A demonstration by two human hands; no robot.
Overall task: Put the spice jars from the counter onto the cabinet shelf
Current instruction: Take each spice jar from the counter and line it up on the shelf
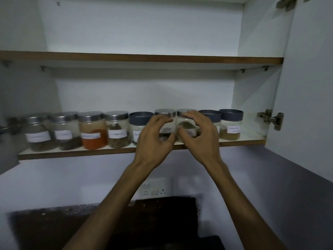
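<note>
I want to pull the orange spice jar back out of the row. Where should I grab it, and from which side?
Judging by the row, take the orange spice jar from the front by its metal lid. It stands upright with neighbouring jars tight against both sides, so fingers probably won't fit around the body; the lid and the front face are the parts left exposed.

Nine upright labelled spice jars (pixel 93 130) in a row on lower cabinet shelf (pixel 75 152), silver and dark lids

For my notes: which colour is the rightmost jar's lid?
Dark blue-grey lid, seen in the head view.
</note>
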